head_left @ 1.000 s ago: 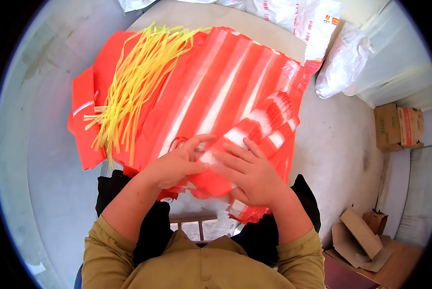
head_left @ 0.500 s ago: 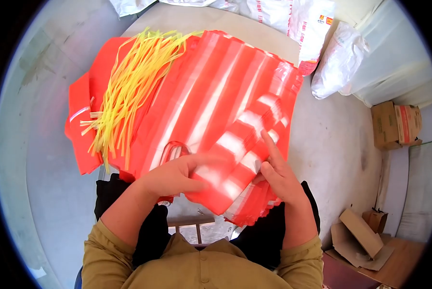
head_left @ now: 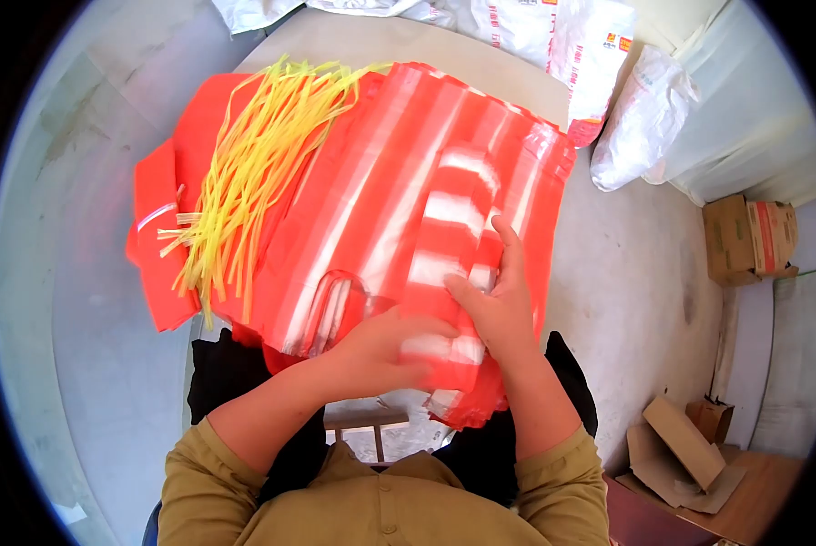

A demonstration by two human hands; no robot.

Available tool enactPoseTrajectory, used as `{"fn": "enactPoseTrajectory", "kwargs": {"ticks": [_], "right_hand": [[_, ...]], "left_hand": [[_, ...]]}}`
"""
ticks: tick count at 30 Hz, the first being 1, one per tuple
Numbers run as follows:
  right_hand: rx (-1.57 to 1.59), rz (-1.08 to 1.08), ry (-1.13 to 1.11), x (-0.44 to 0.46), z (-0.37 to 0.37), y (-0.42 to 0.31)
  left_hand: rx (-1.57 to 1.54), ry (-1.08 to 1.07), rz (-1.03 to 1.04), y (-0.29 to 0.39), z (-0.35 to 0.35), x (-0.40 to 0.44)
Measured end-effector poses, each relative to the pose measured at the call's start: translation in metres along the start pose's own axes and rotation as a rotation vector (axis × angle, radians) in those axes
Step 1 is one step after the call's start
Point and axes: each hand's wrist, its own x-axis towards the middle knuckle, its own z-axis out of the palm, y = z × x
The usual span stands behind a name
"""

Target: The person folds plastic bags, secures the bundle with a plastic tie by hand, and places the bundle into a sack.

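Observation:
A folded bundle of red-and-white striped plastic bags (head_left: 453, 218) stands out over a wide stack of the same bags (head_left: 362, 182). My left hand (head_left: 385, 350) is closed on the bundle's near end, its fingertips slightly blurred. On the bundle's right side, my right hand (head_left: 499, 309) grips with the thumb on top and the index finger stretched along the edge; its other fingers are mostly hidden. Left of the bundle, an oval handle hole (head_left: 335, 305) shows in the stack. Yellow plastic strips (head_left: 253, 173) lie loose across the stack's left part.
Beneath everything is a pale table (head_left: 426, 41). Folded red material (head_left: 157, 237) with a light tie lies at the left. White printed sacks (head_left: 599, 55) stand beyond the table. On the right are a cardboard box (head_left: 735, 237) and opened cardboard (head_left: 685, 446).
The folded bundle has turned from a slant to nearly upright in view. My left hand has moved right along its near end; my right hand has shifted slightly left and up.

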Motion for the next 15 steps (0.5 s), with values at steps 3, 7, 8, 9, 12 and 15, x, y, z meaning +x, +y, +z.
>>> {"fn": "enactPoseTrajectory", "kwargs": {"ticks": [3,7,8,9,12,15], "right_hand": [[-0.054,-0.014,-0.012,0.006,0.004,0.014],[0.006,0.038,-0.041,0.007,0.007,0.011],[0.044,0.069,-0.044,0.006,0.01,0.008],[0.078,0.101,-0.043,0.005,0.012,0.003],[0.015,0.093,-0.054,0.005,0.014,0.001],[-0.017,0.082,-0.058,0.006,0.014,-0.002]], "left_hand": [[-0.068,-0.131,0.032,-0.003,-0.008,-0.007],[-0.063,-0.405,-0.111,0.015,-0.048,-0.024],[-0.056,-0.405,-0.099,0.007,-0.055,-0.026],[-0.05,-0.409,-0.083,0.003,-0.061,-0.032],[-0.285,0.251,-0.18,-0.011,-0.078,-0.042],[-0.076,0.883,-0.161,-0.031,-0.111,-0.046]]}}
